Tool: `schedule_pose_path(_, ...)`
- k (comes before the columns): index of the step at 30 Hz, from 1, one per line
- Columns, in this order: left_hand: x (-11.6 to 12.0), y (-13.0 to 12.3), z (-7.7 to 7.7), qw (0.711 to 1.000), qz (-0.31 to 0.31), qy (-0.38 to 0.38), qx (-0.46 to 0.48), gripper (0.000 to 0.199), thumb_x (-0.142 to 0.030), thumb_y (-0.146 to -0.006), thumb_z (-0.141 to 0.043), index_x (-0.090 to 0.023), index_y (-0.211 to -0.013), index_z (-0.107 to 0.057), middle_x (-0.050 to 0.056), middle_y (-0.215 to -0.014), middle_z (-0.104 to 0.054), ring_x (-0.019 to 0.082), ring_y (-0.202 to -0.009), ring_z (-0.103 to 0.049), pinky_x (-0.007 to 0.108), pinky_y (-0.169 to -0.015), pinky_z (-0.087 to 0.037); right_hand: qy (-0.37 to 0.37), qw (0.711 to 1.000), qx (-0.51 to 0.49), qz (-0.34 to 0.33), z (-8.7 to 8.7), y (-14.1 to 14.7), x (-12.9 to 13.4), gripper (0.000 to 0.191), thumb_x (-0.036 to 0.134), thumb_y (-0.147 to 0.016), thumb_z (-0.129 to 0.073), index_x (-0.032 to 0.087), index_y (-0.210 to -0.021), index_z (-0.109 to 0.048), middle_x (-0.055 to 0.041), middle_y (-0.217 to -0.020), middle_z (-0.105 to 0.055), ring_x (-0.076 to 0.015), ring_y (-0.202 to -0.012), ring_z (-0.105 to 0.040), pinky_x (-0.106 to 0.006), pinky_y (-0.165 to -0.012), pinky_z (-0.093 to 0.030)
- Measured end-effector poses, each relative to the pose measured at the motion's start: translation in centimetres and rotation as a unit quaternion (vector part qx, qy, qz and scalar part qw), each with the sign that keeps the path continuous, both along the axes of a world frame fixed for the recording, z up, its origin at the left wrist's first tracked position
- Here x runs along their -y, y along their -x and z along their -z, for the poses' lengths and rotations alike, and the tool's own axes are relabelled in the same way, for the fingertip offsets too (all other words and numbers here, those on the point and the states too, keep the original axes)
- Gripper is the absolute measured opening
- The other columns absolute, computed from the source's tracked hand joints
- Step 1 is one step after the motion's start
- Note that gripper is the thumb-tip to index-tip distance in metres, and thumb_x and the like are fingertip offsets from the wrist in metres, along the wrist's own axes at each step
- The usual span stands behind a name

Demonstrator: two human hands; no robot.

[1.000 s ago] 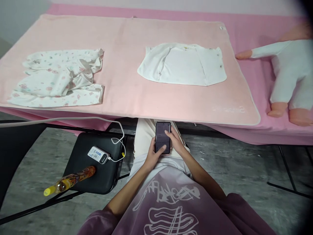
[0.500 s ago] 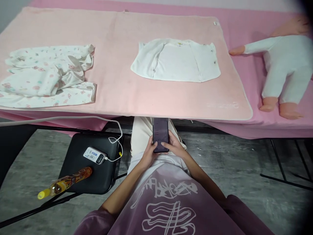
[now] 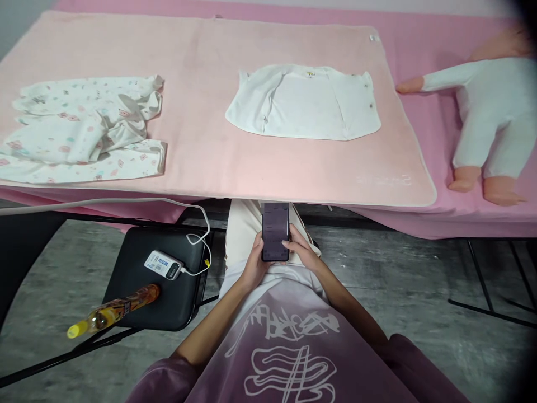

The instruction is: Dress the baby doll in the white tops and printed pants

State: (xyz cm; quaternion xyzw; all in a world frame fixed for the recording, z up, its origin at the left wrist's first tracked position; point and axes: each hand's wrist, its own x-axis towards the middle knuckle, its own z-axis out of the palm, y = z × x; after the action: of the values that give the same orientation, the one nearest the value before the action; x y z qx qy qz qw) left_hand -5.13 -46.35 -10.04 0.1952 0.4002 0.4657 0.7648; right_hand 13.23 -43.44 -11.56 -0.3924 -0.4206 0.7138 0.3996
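Note:
A dark smartphone (image 3: pixel 275 232) with its screen lit is held upright over my lap, just below the table's front edge. My left hand (image 3: pixel 254 263) is closed around its left side, the thumb along the edge. From the other side my right hand (image 3: pixel 304 249) grips it, with the thumb at the right edge of the screen. Beyond the phone, a small white baby top (image 3: pixel 306 103) is spread on a pale pink mat (image 3: pixel 197 112). A patterned white baby garment (image 3: pixel 84 134) lies rumpled at the mat's left.
A doll (image 3: pixel 495 112) in white clothing lies on the pink tablecloth (image 3: pixel 403 224) at the right. On my left, a black stool (image 3: pixel 176 313) bears a white power bank (image 3: pixel 163 265) with a cable and a yellow-capped bottle (image 3: pixel 115 313). Metal table legs (image 3: pixel 480 274) stand lower right.
My thumbs have shifted from the screen toward the phone's edges, and the text on the screen looks different. The garments and doll stay in place; the view has shifted slightly.

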Motion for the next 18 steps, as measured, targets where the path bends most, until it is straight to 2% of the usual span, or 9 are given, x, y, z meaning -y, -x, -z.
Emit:
schedule_pose_path(4, 0.1, -0.3, -0.1, 1.000, -0.008, 0.009, -0.022, 0.049, -0.052, -0.104, -0.074, -0.028, -0.144, -0.059, 0.008, -0.129, -0.072, 0.025, -0.104, -0.076, 0.037, -0.082, -0.068, 0.022, 1.000, -0.007, 0.002, -0.1, 0.2, 0.1, 0.056, 0.046, -0.098, -0.072, 0.029, -0.151, -0.061, -0.0048, -0.137, -0.072, -0.0260, -0.117, -0.067, -0.039, -0.106, -0.057)
schedule_pose_path(11, 0.2, 0.5, 0.6, 1.000, 0.010, -0.011, 0.022, 0.055, -0.059, -0.104, -0.070, -0.027, -0.147, -0.056, 0.011, -0.141, -0.071, 0.031, -0.120, -0.075, 0.043, -0.092, -0.067, 0.046, 0.998, 0.021, 0.046, -0.3, 1.2, -0.6, 0.051, 0.053, -0.099, -0.071, 0.028, -0.142, -0.066, -0.0046, -0.109, -0.074, -0.0227, -0.089, -0.064, -0.032, -0.074, -0.054)
schedule_pose_path(18, 0.4, 1.0, 0.7, 1.000, 0.002, -0.010, 0.022, 0.051, -0.057, -0.105, -0.070, -0.027, -0.144, -0.058, 0.011, -0.146, -0.068, 0.032, -0.123, -0.074, 0.044, -0.096, -0.066, -0.019, 0.992, 0.042, 0.118, -1.2, 3.2, -3.4, 0.043, 0.062, -0.098, -0.073, 0.027, -0.122, -0.070, -0.0066, -0.116, -0.074, -0.0285, -0.109, -0.068, -0.039, -0.097, -0.058)
